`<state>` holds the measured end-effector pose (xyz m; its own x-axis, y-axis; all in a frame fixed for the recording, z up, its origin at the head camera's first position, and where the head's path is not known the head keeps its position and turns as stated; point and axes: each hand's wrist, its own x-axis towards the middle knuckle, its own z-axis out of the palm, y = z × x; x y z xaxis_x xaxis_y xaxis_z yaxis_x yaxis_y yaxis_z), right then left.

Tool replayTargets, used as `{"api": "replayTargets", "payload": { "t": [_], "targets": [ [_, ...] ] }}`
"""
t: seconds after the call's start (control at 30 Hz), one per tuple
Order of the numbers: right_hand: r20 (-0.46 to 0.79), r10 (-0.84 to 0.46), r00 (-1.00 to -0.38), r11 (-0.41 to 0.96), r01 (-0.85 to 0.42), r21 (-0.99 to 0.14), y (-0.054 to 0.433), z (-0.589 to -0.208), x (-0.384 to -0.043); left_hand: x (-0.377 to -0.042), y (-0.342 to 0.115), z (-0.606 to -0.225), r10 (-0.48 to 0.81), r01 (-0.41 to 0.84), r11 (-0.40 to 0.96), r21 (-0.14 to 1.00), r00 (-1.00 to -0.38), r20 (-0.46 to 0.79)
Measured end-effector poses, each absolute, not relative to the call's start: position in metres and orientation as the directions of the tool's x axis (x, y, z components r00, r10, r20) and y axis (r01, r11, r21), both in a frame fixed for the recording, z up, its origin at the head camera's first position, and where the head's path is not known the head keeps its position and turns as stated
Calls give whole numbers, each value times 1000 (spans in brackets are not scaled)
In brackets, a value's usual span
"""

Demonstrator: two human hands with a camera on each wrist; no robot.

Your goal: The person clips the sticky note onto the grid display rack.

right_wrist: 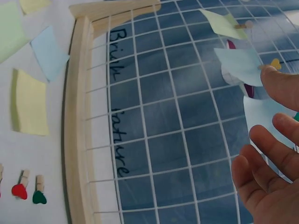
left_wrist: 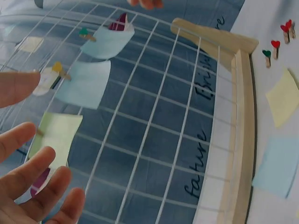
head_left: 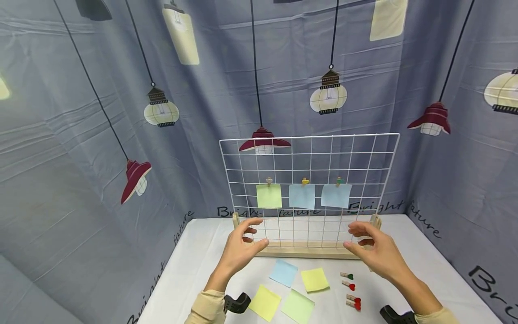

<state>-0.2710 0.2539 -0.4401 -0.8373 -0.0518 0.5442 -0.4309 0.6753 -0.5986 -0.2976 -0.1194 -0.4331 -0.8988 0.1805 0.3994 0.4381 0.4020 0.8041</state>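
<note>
A white wire grid [head_left: 309, 136] stands upright in a wooden base [head_left: 307, 253]. Clipped in a row on it are a light green sticky note [head_left: 269, 196] and two blue sticky notes [head_left: 301, 197], under small clothespins with a pale, a yellow [head_left: 305, 181] and a green top. My left hand [head_left: 238, 247] is raised before the grid's lower left, fingers loosely bent and thumb apart, holding nothing. Mirroring it at the lower right, my right hand [head_left: 378, 252] is also without anything in its grasp. Whether either hand touches the wires cannot be told.
On the white table [head_left: 210, 238] lie a blue note [head_left: 283, 272], two yellow notes [head_left: 314, 280] and a green note [head_left: 298, 307]. Several heart-topped clothespins [head_left: 349, 285], red and green, lie to their right. A grey-blue curtain [head_left: 194, 112] with printed lamps surrounds the table.
</note>
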Motion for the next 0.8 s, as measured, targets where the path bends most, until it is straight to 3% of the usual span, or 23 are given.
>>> {"api": "replayTargets", "payload": {
  "t": [0.8],
  "targets": [
    [408, 12, -913, 707, -281, -649, 274, -470, -269, -292, -150, -473, 170, 419, 382, 824, -908, 383]
  ]
}}
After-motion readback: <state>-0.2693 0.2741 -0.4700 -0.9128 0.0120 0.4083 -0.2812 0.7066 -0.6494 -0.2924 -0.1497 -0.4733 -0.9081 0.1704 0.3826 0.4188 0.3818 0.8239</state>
